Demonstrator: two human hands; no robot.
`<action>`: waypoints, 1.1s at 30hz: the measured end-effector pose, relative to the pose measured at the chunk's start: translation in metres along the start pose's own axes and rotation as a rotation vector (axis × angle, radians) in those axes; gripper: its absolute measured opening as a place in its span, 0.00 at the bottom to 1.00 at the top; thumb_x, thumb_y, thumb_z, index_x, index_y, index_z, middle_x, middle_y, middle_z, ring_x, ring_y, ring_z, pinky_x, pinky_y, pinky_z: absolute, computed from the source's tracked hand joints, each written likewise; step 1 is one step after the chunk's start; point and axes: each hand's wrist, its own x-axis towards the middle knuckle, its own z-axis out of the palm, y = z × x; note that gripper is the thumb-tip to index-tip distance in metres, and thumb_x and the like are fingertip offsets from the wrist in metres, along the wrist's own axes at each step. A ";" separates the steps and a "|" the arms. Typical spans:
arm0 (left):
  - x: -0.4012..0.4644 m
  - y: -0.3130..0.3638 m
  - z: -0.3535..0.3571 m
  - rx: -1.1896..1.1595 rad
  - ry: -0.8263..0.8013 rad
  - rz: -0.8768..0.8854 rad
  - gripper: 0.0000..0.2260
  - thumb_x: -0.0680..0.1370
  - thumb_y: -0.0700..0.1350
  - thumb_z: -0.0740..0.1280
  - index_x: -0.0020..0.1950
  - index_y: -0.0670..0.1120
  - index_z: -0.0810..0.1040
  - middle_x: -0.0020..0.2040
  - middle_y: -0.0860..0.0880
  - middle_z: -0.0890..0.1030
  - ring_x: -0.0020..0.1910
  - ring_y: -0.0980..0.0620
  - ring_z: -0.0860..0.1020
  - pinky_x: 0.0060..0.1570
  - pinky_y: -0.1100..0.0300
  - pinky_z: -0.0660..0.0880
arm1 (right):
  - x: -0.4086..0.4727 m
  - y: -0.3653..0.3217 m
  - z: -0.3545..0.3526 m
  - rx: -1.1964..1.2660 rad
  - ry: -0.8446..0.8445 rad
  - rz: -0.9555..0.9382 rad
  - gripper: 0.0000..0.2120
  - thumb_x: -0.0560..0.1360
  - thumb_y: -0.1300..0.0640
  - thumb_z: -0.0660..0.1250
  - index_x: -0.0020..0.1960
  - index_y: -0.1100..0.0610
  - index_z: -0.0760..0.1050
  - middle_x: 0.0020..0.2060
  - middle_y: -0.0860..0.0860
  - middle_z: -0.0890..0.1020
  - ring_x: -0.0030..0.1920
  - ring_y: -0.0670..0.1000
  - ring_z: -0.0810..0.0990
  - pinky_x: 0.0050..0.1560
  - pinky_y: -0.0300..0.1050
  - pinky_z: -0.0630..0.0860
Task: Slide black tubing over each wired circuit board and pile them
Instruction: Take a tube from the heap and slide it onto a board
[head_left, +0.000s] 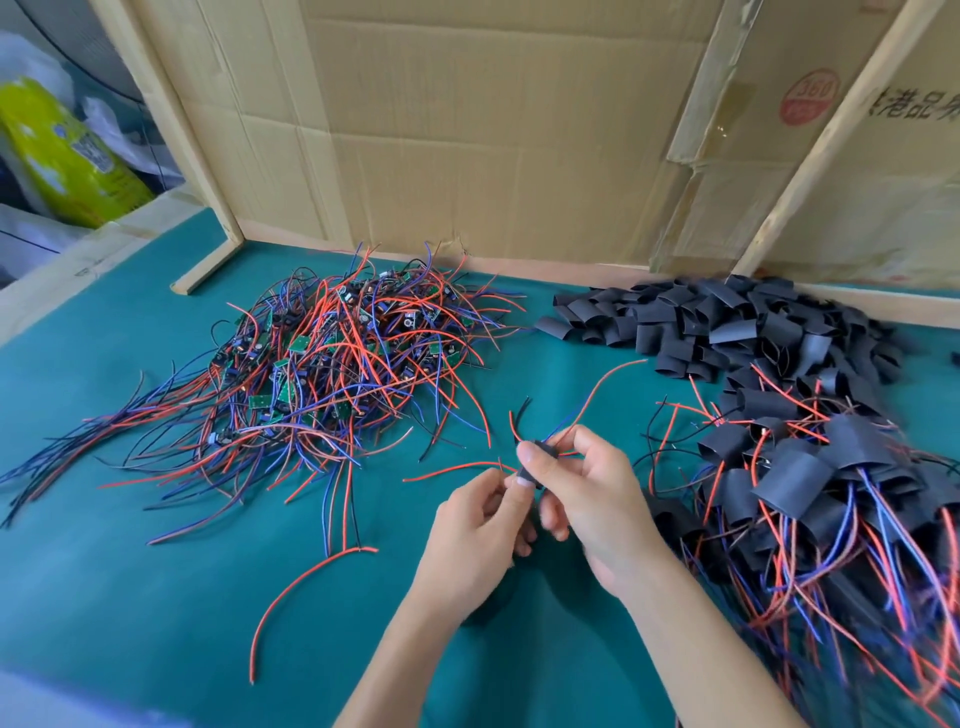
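Head view looks down on a green table (130, 519) where both hands meet near the middle. Between them is one piece of black tubing (535, 462), held slightly above the cloth. The right hand (592, 499) has its thumb laid across the upper end of the tubing with the fingers curled behind it, so the sleeve is pinched there. The left hand (480, 530) comes in from below, thumb and forefinger closed on the tubing's lower end, where a red wire (447, 470) runs out to the left along the table. More thin wires fan out of the top of the tubing past the right fingertips: a long red one curving up and to the right, a blue one alongside it, and short black and red ends. Whether a circuit board sits inside the sleeve I cannot tell; the fingers cover most of it.

To the left, well apart from the hands, lies a tangled heap of wired circuit boards (332, 358), small green boards showing among red, blue and black leads. At the back right a heap of loose black tubing pieces (727, 322) rests against the wooden edge. Nearer, just beside the right wrist, is the pile of sleeved boards (810, 478), black sleeves with coloured wires trailing toward the table's front. One loose red wire (291, 587) curves alone on the cloth at lower left. Cardboard sheets (467, 130) stand behind the table.
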 end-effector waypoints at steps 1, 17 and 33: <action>0.000 0.001 -0.001 -0.046 -0.015 -0.016 0.18 0.83 0.55 0.64 0.44 0.41 0.77 0.34 0.51 0.83 0.31 0.53 0.79 0.35 0.60 0.74 | -0.002 -0.008 -0.006 -0.012 0.037 -0.016 0.10 0.78 0.58 0.73 0.44 0.57 0.72 0.32 0.61 0.81 0.21 0.51 0.69 0.21 0.38 0.62; -0.005 -0.009 -0.012 -0.474 0.016 -0.028 0.06 0.82 0.33 0.62 0.51 0.39 0.79 0.41 0.44 0.84 0.36 0.50 0.79 0.37 0.63 0.74 | -0.008 -0.097 -0.070 -0.929 0.196 -0.279 0.15 0.69 0.36 0.68 0.53 0.36 0.83 0.44 0.34 0.86 0.45 0.35 0.84 0.45 0.43 0.80; -0.007 -0.010 -0.012 -0.424 0.062 0.006 0.09 0.80 0.29 0.60 0.50 0.39 0.79 0.39 0.47 0.83 0.35 0.52 0.79 0.36 0.63 0.74 | 0.121 -0.015 0.057 -0.994 0.028 -0.180 0.12 0.77 0.56 0.68 0.56 0.49 0.87 0.58 0.48 0.86 0.65 0.57 0.79 0.64 0.45 0.73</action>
